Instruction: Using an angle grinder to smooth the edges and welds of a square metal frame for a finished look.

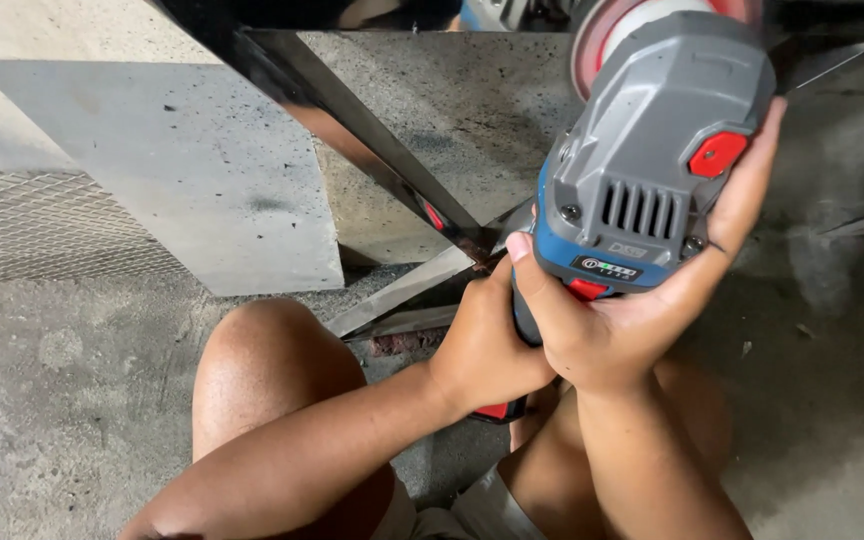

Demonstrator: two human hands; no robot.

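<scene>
hands, left (487, 345) and right (632, 310), wrapped tight around ribbed grey-blue plastic angle grinder (652, 170).

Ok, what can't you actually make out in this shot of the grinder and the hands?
Head view:
- Grinding disc: mostly hidden behind the angle grinder body, cut by the top edge.
- Grinder's handle: covered by the left hand and right hand.
- Polished metal strip: upper end cut off at the top.
</scene>
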